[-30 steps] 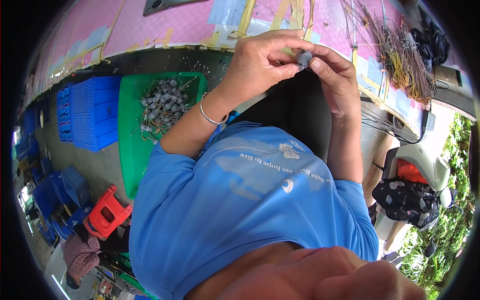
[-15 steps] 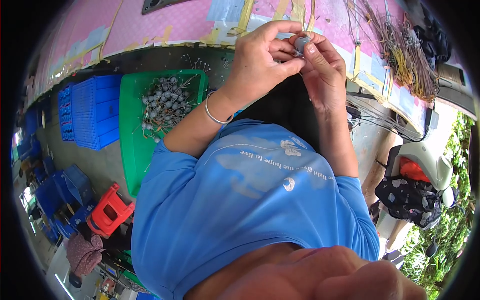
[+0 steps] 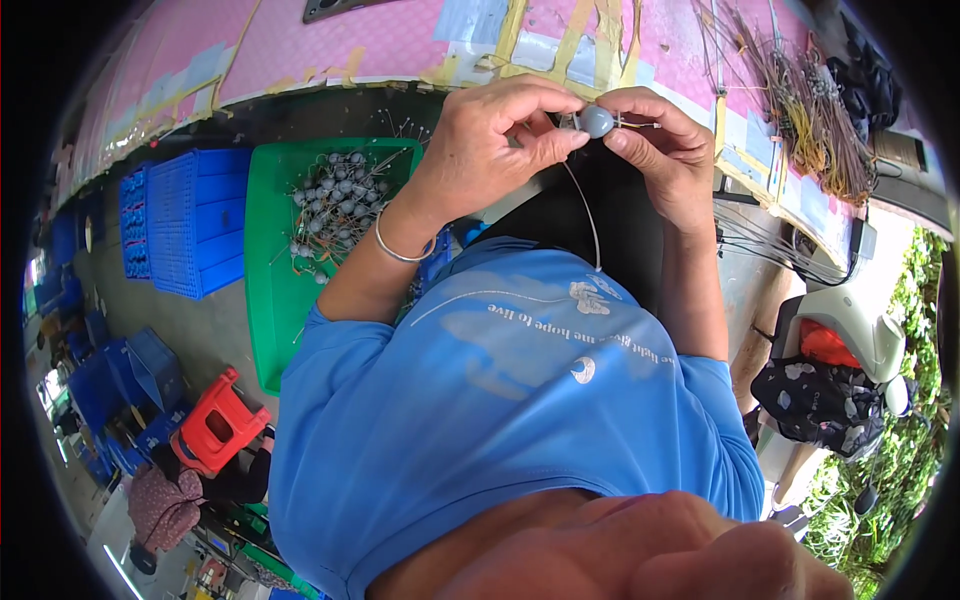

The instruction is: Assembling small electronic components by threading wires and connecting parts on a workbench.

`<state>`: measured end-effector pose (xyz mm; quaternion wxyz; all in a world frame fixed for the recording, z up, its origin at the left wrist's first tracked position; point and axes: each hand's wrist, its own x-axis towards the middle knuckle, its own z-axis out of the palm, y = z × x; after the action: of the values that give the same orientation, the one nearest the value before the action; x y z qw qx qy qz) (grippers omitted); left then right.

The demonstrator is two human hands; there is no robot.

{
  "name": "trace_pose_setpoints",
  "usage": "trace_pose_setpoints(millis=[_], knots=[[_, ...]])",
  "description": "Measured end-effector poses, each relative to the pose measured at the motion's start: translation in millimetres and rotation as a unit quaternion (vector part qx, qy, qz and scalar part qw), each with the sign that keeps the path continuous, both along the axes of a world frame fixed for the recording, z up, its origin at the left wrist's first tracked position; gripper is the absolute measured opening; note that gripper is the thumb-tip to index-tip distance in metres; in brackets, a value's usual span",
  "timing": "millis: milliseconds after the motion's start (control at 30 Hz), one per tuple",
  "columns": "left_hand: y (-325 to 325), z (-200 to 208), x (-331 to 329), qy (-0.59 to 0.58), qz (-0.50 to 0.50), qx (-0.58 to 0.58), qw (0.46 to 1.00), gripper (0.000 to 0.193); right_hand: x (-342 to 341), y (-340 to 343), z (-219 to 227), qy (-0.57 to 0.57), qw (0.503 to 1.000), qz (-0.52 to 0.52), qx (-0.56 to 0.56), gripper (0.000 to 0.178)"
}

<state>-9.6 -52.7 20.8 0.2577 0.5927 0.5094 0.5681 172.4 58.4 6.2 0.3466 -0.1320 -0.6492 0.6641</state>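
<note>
A small grey rounded part [image 3: 597, 122] with thin wire leads is held between my two hands, just off the front edge of the pink-topped table [image 3: 390, 45]. My left hand [image 3: 500, 130], with a silver bangle on its wrist, pinches the part's left side between thumb and fingertips. On the other side, the thumb and forefinger of my right hand [image 3: 665, 150] grip it where short wires stick out. From near my left fingertips a thin white wire [image 3: 590, 205] hangs in a curve in front of my blue shirt.
At my left a green tray [image 3: 265, 310] holds a pile of similar grey parts [image 3: 340, 205] with wires. Beyond it stand blue crates [image 3: 195, 220], a red stool [image 3: 222, 425] and another person [image 3: 165, 505]. Bundled wires [image 3: 825, 150] lie on the table at the right.
Both hands have come down a little, nearer to me, and moved slightly apart. The grey part has turned and shows more between them, and the hanging white wire has come into sight.
</note>
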Motion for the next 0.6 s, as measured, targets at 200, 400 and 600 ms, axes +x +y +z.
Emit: trace_pose_setpoints(millis=[200,400,600], knots=[[-7.4,-7.8,-6.2,0.051,0.010,0.068,0.996,0.025,-7.1,-4.4,7.7,-0.015,1.000,0.025,0.007,0.023],[-18.4,-10.0,-11.3,-0.041,-0.018,0.000,0.999,0.025,-9.6,0.7,4.9,-0.069,0.994,0.072,-0.048,0.015],[-21.0,-14.1,-21.4,0.002,0.017,0.032,0.999,0.024,-20.3,0.2,-3.0,0.003,0.994,0.031,-0.104,0.016]])
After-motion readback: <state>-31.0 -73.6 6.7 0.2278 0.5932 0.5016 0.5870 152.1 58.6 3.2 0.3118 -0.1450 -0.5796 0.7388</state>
